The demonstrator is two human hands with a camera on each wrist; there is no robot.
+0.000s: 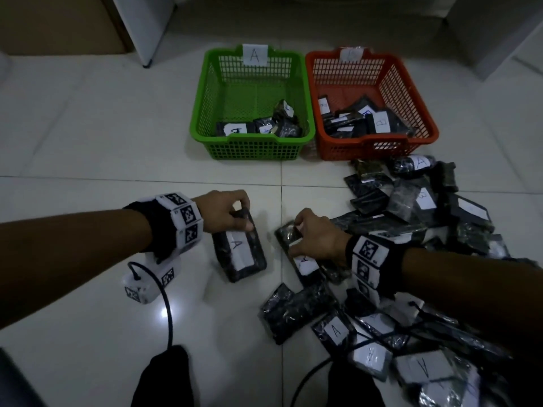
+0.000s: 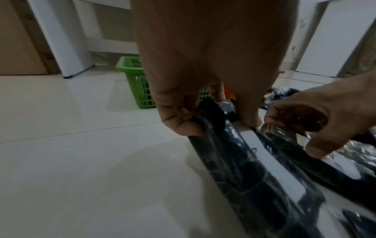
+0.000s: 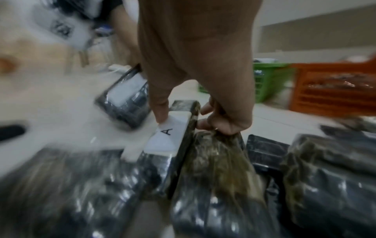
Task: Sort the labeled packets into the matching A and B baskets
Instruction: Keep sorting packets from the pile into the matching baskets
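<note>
White tiled floor [image 1: 88, 127], dim lighting. At the far centre stand two plastic mesh baskets side by side, touching. The green basket [image 1: 202, 113], on the left, carries a paper tag reading "A" on its far rim and holds a few dark packets at its near end; one label there reads "A". The orange basket [image 1: 423, 113], on the right, has a paper tag whose letter is too blurred to read; it holds several dark packets, one label reading "B".

A loose pile of packets [image 1: 411, 218] spreads over the right side of the floor from just near the orange basket toward the person. They are dark, glossy plastic-wrapped blocks with white paper labels; "A" and "B" are legible on several.

The left hand [image 1: 226, 214] pinches the far end of a packet marked "A" [image 1: 239, 251], left of the pile, thumb and fingers curled round it. The right hand [image 1: 318, 239] grips a second packet labelled "A" [image 3: 168, 135] at the pile's left edge, thumb on its label, fingers curled behind.
</note>
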